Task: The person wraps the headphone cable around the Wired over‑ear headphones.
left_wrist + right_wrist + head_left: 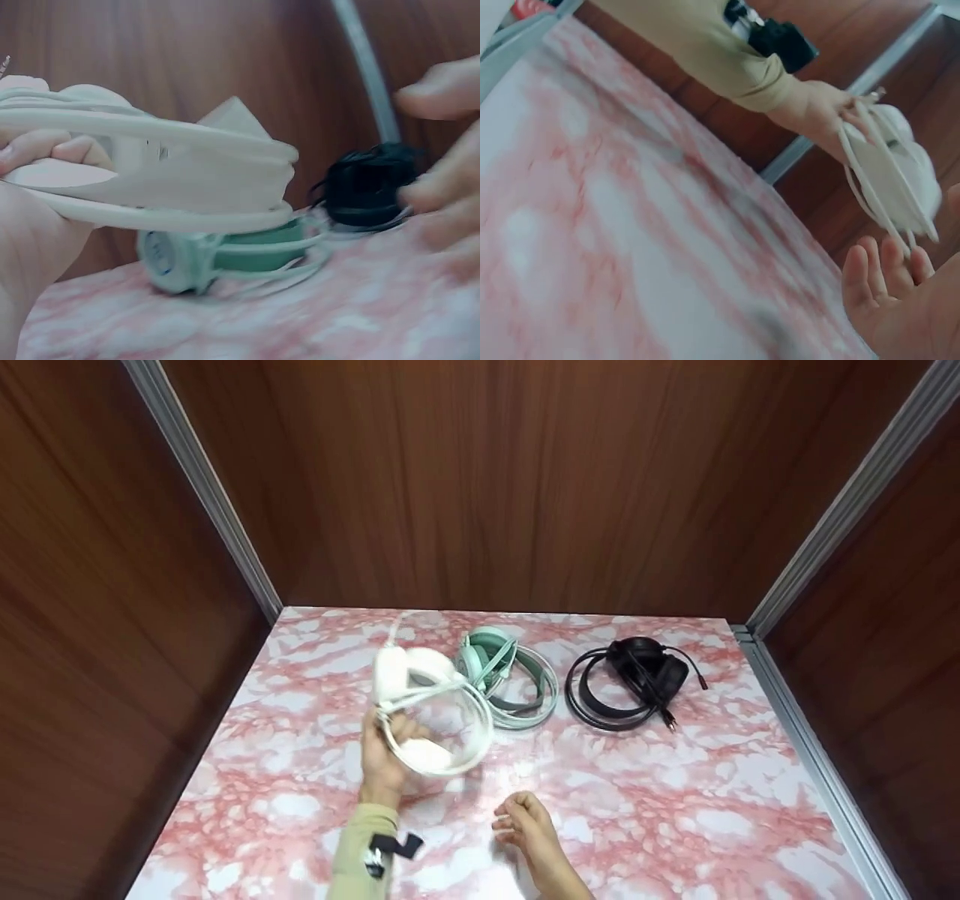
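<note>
White headphones [391,675] with a looped white cable are held up off the table by my left hand [386,754], its fingers curled round the headband side. In the left wrist view the headband [202,161] runs sideways out of that grip, the cable wrapped along it. My right hand [529,825] is lower and to the right, fingers loosely bent, holding nothing. Behind the white pair, mint green headphones [472,664] lie on the table with their cable coiled. Black headphones [645,667] lie farther right, with a microphone boom sticking out.
The table [675,825] has a red and white marbled top. Brown wood-grain panels [480,487] enclose it at the back and both sides, with metal strips [847,502] at the corners. A black strap [397,845] is on the left sleeve.
</note>
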